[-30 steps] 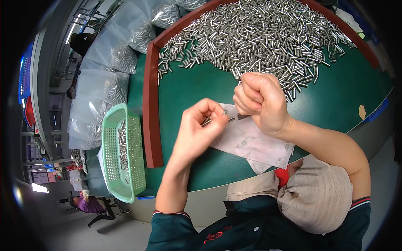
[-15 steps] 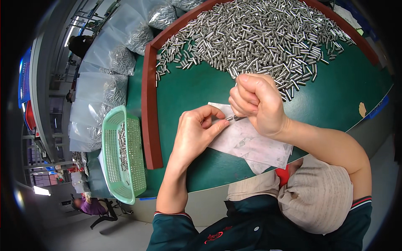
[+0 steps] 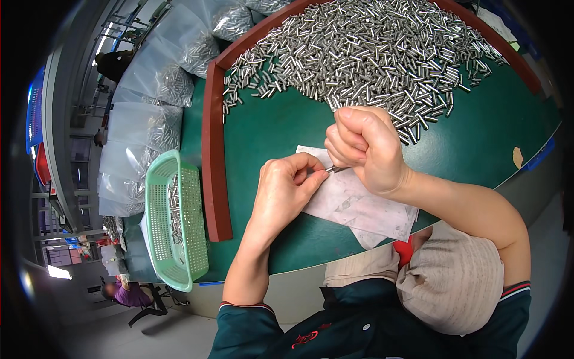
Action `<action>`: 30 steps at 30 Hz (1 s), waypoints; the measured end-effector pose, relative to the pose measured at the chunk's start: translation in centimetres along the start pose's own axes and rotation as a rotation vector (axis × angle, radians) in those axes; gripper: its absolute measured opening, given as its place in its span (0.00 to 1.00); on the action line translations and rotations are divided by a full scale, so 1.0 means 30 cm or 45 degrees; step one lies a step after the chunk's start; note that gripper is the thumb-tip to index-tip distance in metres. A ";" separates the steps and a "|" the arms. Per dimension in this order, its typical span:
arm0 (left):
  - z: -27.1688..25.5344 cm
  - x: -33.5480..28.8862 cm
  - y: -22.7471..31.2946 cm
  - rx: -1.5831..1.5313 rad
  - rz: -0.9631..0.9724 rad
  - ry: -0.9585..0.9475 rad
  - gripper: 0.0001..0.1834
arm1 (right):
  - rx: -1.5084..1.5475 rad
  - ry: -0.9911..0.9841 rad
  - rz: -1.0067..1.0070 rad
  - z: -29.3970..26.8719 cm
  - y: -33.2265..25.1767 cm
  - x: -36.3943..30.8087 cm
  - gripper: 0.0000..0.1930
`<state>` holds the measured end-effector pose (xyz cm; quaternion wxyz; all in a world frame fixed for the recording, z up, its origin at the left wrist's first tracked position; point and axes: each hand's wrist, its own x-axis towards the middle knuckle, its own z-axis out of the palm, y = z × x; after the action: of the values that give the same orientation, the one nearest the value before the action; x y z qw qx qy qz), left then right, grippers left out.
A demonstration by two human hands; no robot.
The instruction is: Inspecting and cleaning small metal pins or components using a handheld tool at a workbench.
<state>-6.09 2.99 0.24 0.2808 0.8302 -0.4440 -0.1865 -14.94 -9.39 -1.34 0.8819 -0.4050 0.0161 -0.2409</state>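
My left hand (image 3: pixel 286 186) and right hand (image 3: pixel 366 148), both clenched, pinch one small metal pin (image 3: pixel 333 169) between them above the white paper sheet (image 3: pixel 359 206) at the green worktop's (image 3: pixel 269 128) centre. The pin looks rigid, light and slippery; grip it at its ends. The loose pin heap (image 3: pixel 371 54) lies at 12 o'clock, the green basket (image 3: pixel 179 221) at 9.

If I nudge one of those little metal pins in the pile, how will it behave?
The metal pins look smooth, round cylinders, so one would probably roll. Shiny surfaces suggest slipperiness. Likely rigid; neighbours in the heap may shift.
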 end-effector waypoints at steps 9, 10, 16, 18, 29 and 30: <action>0.008 -0.001 -0.005 -0.068 -0.021 0.009 0.05 | -0.007 0.001 0.001 0.007 0.001 -0.003 0.19; 0.007 0.000 -0.006 -0.068 -0.023 0.009 0.05 | 0.004 0.004 0.008 0.009 0.002 -0.004 0.19; 0.014 0.003 -0.004 -0.088 0.011 0.000 0.04 | -0.117 -0.055 -0.058 0.014 0.016 -0.010 0.17; 0.015 0.007 -0.006 -0.135 0.028 -0.025 0.05 | -0.190 -0.050 -0.089 0.013 0.016 -0.008 0.17; 0.004 -0.001 0.008 -0.011 0.036 0.013 0.04 | -0.044 -0.027 -0.031 0.012 0.012 -0.006 0.17; -0.001 0.009 -0.009 -0.054 -0.002 -0.022 0.04 | -0.012 -0.003 -0.012 0.005 0.010 -0.002 0.17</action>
<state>-5.75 2.90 0.08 0.2944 0.8227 -0.4417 -0.2033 -14.85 -9.08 -1.47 0.8788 -0.4096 0.0142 -0.2445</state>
